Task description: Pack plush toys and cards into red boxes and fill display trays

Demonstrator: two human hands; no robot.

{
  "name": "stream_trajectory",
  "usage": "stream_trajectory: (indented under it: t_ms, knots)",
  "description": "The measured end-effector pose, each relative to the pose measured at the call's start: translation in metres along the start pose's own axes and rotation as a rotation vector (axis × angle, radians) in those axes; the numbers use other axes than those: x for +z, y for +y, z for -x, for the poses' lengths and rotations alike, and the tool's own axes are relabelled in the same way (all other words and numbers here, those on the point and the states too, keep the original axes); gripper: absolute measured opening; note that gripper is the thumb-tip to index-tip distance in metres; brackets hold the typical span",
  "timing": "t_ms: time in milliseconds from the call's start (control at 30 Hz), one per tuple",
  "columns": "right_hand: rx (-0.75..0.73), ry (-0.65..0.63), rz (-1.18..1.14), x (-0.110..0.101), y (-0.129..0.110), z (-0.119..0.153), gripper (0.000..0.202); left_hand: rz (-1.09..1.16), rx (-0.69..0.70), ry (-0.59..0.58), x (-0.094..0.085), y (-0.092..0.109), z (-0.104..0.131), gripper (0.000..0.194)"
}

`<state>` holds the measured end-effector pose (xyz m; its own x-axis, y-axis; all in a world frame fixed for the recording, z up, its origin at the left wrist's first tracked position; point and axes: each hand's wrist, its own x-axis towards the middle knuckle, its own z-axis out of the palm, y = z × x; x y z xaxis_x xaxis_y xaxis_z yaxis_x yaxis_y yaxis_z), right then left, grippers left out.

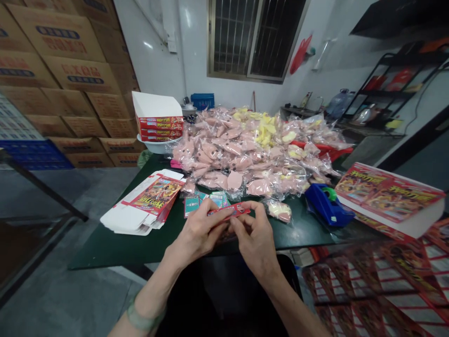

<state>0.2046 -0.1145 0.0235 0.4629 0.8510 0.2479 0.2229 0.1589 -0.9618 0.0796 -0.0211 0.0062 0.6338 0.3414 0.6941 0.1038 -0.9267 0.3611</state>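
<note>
Both hands hold a small red printed box [229, 210] over the table's front edge, one of its narrow sides facing up. My left hand [203, 227] is closed on its left end, and my right hand [254, 234] pinches the right end. The underside of the box is hidden by the fingers. Just beyond it lie several teal printed cards [192, 206]. A stack of flat, unfolded red and white cartons [154, 199] rests to the left. Beside my right hand is a clear bag with a pink and yellow item [279, 210].
A large heap of bagged pink and yellow items [231, 145] covers the table's back. A blue tape dispenser [328, 206] and a printed display carton [389, 194] are at right. Filled red boxes stand in a white carton [159, 117] at back left. Cardboard boxes [70, 61] line the wall.
</note>
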Motion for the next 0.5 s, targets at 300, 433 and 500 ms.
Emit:
stream_trajectory:
  t_ms: [300,433,500]
  knots:
    - [-0.033,0.09,0.12,0.012,0.038,0.008,0.038,0.114,-0.038,0.137,0.003,0.007,-0.007,0.03]
    - [-0.274,0.139,0.34,0.007,0.054,0.007,0.038,0.0,-0.064,0.353,0.017,0.009,-0.01,0.019]
    - [-0.43,0.158,0.518,-0.003,0.052,0.005,0.034,-0.04,-0.07,0.36,0.019,0.009,-0.01,0.021]
